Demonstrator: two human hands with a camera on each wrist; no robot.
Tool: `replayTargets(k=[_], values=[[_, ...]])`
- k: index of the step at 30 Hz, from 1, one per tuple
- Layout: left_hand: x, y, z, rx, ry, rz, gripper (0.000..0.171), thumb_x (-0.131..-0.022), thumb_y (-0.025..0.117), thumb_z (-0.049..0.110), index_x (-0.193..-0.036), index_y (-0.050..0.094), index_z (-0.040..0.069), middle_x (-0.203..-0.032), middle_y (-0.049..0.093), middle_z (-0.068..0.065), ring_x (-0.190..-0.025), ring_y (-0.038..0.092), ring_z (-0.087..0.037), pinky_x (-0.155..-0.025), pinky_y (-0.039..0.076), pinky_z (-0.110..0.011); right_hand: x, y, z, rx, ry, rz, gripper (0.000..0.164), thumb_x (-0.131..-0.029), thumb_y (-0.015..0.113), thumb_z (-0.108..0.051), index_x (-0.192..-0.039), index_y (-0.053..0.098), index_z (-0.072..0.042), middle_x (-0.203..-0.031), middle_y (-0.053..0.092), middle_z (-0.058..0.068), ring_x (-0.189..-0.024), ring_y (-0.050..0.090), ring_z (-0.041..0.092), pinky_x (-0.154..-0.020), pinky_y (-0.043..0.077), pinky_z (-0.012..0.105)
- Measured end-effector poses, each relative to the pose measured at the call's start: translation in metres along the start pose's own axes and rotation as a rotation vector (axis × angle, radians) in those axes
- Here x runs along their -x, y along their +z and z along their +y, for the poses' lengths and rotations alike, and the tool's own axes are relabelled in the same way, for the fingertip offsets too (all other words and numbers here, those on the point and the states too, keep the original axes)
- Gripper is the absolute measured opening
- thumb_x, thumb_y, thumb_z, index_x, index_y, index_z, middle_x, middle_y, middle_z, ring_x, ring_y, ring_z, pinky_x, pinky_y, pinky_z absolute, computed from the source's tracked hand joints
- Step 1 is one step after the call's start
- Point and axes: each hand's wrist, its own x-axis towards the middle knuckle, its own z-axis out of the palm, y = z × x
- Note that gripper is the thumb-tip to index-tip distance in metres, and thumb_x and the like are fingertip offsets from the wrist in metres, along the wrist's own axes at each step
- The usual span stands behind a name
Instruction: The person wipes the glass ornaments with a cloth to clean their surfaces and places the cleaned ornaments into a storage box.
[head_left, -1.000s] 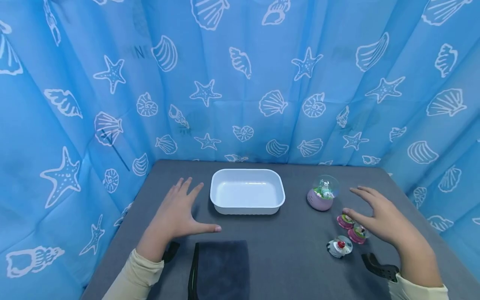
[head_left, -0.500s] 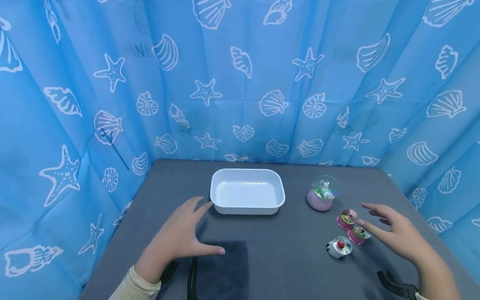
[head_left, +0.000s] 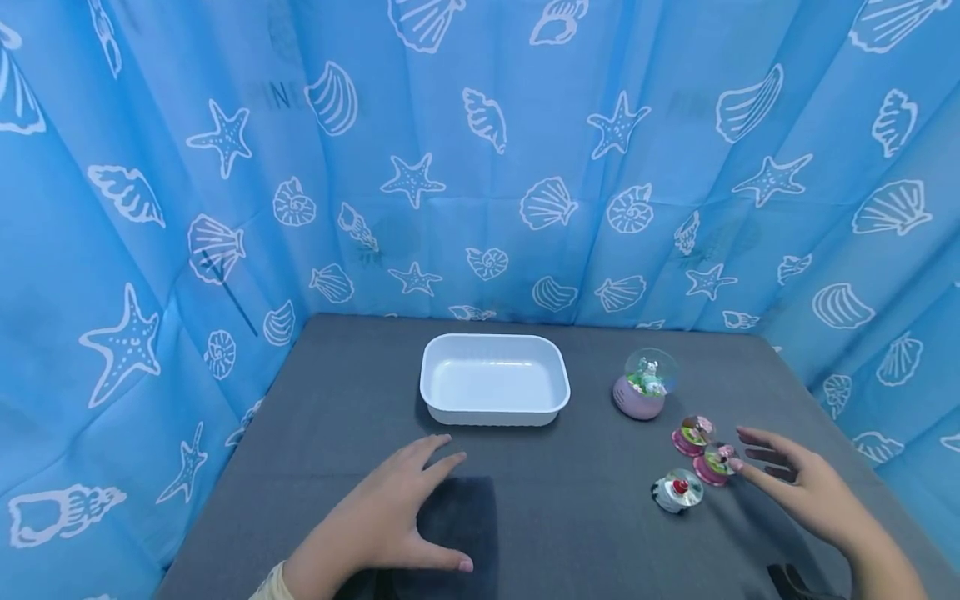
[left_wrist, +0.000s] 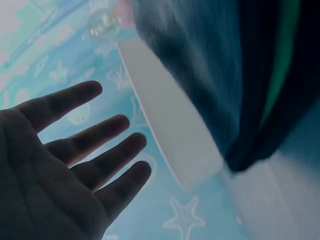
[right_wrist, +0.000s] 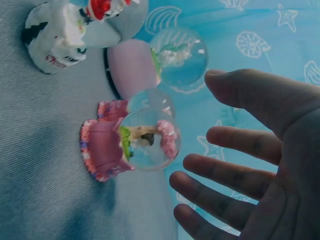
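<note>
My right hand (head_left: 813, 496) hovers with spread fingers beside a small snow globe (right_wrist: 150, 142) with a pink base, thumb tip close to its glass. A matching pink-based snow globe (head_left: 692, 435) stands right behind it. In front is a snow globe with a white base (head_left: 675, 492) and a red figure; farther back stands a larger one with a lilac base (head_left: 637, 398). My left hand (head_left: 390, 517), fingers apart and holding nothing, is over a dark blue drawstring pouch (head_left: 476, 533), hiding part of it. The pouch fills the upper right of the left wrist view.
A white rectangular dish (head_left: 495, 418) sits at the back middle of the grey-covered table (head_left: 585, 517). Behind and along both sides hangs a blue curtain (head_left: 480, 167) printed with white shells and starfish.
My left hand has come nearer and to the right, from beside the dish to over the pouch. My right hand has moved right and nearer, uncovering the pink globes. The globes have stayed put.
</note>
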Motion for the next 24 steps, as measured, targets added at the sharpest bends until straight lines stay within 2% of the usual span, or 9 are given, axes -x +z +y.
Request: replayTargets(k=[4, 8, 11, 15, 18, 22, 24], values=[[0.002, 0.005, 0.006, 0.022, 0.039, -0.077, 0.106, -0.078, 0.067, 0.089, -0.163, 0.041, 0.031, -0.169, 0.039, -0.009, -0.152, 0.044, -0.031, -0.116, 0.045, -0.063, 0.001, 0.003, 0.003, -0.014, 0.015, -0.015, 0.066, -0.106, 0.067, -0.034, -0.152, 0.046, 0.009, -0.145, 0.052, 0.042, -0.123, 0.06, 0.06, -0.085, 0.062, 0.054], [0.003, 0.012, 0.008, 0.01, 0.07, -0.094, 0.105, -0.08, 0.065, 0.089, -0.163, 0.042, 0.03, -0.167, 0.042, -0.008, -0.149, 0.047, -0.029, -0.114, 0.048, -0.06, 0.002, 0.006, 0.005, -0.032, 0.027, -0.03, 0.069, -0.105, 0.069, -0.034, -0.153, 0.044, 0.01, -0.145, 0.052, 0.043, -0.122, 0.062, 0.059, -0.086, 0.062, 0.054], [0.004, 0.017, 0.008, 0.003, 0.087, -0.092, 0.103, -0.081, 0.065, 0.088, -0.163, 0.042, 0.029, -0.166, 0.042, -0.008, -0.149, 0.048, -0.028, -0.113, 0.05, -0.058, 0.002, 0.008, 0.007, -0.044, 0.031, -0.041, 0.073, -0.103, 0.072, -0.034, -0.153, 0.043, 0.01, -0.146, 0.052, 0.042, -0.121, 0.063, 0.057, -0.085, 0.063, 0.049], [0.006, 0.02, 0.008, -0.006, 0.099, -0.104, 0.102, -0.082, 0.068, 0.085, -0.162, 0.043, 0.027, -0.166, 0.042, -0.008, -0.149, 0.049, -0.029, -0.114, 0.05, -0.056, 0.002, 0.011, 0.009, -0.052, 0.035, -0.055, 0.077, -0.1, 0.077, -0.033, -0.154, 0.043, 0.01, -0.147, 0.051, 0.041, -0.121, 0.065, 0.054, -0.08, 0.064, 0.035], [0.005, 0.021, 0.008, -0.017, 0.096, -0.12, 0.104, -0.08, 0.069, 0.085, -0.162, 0.044, 0.026, -0.166, 0.043, -0.008, -0.149, 0.049, -0.029, -0.114, 0.05, -0.054, 0.001, 0.013, 0.011, -0.051, 0.046, -0.067, 0.079, -0.098, 0.078, -0.034, -0.154, 0.043, 0.009, -0.148, 0.05, 0.041, -0.119, 0.066, 0.053, -0.08, 0.064, 0.037], [0.003, 0.023, 0.008, -0.022, 0.071, -0.144, 0.109, -0.077, 0.068, 0.089, -0.162, 0.043, 0.026, -0.166, 0.042, -0.006, -0.148, 0.049, -0.026, -0.115, 0.05, -0.053, -0.001, 0.015, 0.012, -0.058, 0.059, -0.082, 0.083, -0.097, 0.08, -0.036, -0.155, 0.041, 0.008, -0.149, 0.048, 0.042, -0.115, 0.069, 0.049, -0.08, 0.064, 0.046], [0.002, 0.025, 0.007, -0.029, 0.067, -0.15, 0.113, -0.075, 0.068, 0.09, -0.163, 0.042, 0.025, -0.166, 0.043, -0.006, -0.148, 0.049, -0.026, -0.114, 0.051, -0.052, -0.001, 0.015, 0.013, -0.066, 0.064, -0.085, 0.085, -0.096, 0.08, -0.035, -0.156, 0.039, 0.009, -0.147, 0.048, 0.043, -0.112, 0.07, 0.047, -0.079, 0.064, 0.046]])
